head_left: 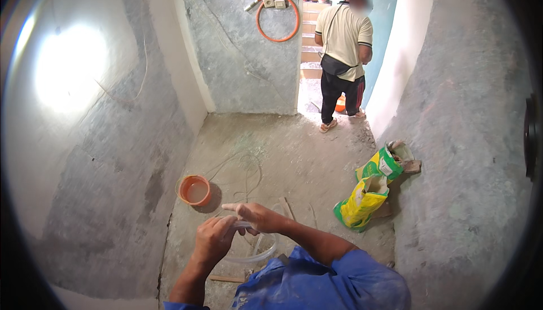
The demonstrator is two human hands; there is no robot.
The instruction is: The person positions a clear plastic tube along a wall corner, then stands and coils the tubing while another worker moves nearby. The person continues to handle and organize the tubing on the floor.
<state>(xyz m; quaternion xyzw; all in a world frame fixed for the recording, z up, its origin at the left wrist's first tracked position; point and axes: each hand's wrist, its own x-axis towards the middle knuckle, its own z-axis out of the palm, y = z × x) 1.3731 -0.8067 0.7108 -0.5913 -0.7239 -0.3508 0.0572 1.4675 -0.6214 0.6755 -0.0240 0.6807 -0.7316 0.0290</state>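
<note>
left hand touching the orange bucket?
Apart. The head view shows concrete floor between the left hand and the orange bucket.

- Tube coil [260,257]: at the left hand [215,235] and right hand [253,218], before the wearer's body.
- Bucket [198,203]: on floor [283,151], ahead and left of both hands.
- Front bag [362,205]: on floor, right of hands, near right wall [464,140].
- Rear bag [373,167]: just behind front bag.
- Hose [298,18]: on far wall [237,55], left of doorway.
- Co-worker [345,38]: at doorway, stairs [311,55] beyond.
</note>
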